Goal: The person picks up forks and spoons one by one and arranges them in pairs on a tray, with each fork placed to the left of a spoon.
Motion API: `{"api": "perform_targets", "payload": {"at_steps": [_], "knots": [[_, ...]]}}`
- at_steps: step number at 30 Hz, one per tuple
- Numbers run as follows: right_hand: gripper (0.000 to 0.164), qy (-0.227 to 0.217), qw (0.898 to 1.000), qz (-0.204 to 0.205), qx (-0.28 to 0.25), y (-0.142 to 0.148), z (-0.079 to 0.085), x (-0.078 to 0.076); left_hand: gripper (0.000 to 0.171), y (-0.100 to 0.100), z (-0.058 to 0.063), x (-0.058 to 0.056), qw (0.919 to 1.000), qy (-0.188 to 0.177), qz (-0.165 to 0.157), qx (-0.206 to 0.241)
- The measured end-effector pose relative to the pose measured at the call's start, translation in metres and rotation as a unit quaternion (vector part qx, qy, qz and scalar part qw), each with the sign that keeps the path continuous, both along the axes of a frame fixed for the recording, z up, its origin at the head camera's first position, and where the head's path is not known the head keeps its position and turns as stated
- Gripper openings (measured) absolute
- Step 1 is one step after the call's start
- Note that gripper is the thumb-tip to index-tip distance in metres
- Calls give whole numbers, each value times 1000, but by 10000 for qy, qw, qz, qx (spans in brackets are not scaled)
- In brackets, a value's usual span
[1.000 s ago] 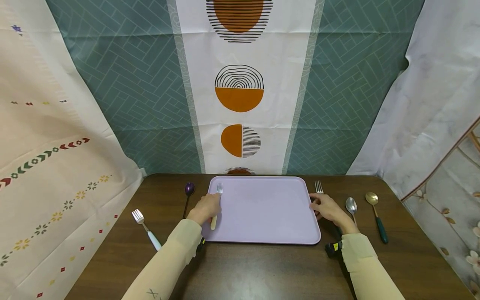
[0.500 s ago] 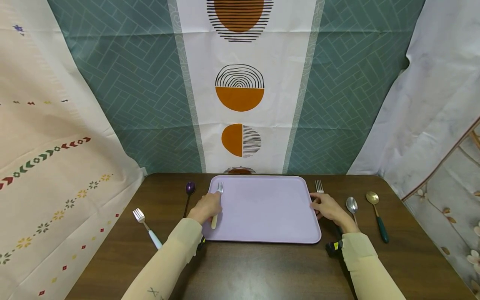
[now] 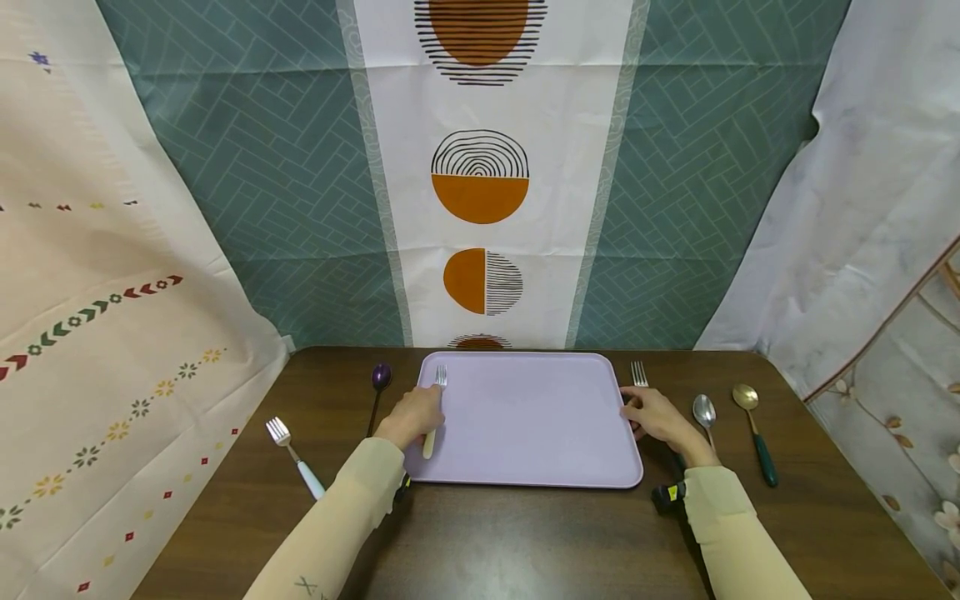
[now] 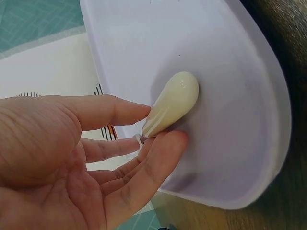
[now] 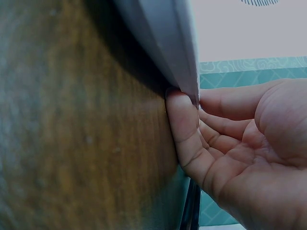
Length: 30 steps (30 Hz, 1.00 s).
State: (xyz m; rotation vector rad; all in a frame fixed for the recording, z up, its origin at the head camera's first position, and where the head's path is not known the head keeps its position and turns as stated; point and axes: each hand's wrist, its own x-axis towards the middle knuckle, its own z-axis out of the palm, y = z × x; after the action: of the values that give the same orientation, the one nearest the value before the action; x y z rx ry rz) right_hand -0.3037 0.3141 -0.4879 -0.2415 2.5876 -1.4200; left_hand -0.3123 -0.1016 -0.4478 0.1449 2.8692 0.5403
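Observation:
A lilac rectangular tray lies at the back of the wooden table. My left hand pinches a cream-handled fork over the tray's left side, its silver tines pointing away from me. In the left wrist view, thumb and fingers meet around the cream handle, whose rounded end stays free. On the other side, my right hand grips the tray's right edge. The right wrist view shows a fingertip under the tray rim and the thumb against its other side.
Left of the tray lie a purple spoon and a fork with a pale blue handle. To the right are a fork partly hidden by my hand, a silver spoon and a gold spoon with a green handle. Patterned cloths hang behind.

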Motion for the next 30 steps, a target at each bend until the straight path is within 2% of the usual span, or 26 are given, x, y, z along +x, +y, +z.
{"api": "perform_targets", "payload": {"at_steps": [17,30], "knots": [[50,4,10000,31,3,2,-1,-1,53,-2,-2,-3,9999,-1,3,165],[51,10,10000,47,-30,2,-2,-2,49,-2,0,-1,9998,-4,27,175]]}}
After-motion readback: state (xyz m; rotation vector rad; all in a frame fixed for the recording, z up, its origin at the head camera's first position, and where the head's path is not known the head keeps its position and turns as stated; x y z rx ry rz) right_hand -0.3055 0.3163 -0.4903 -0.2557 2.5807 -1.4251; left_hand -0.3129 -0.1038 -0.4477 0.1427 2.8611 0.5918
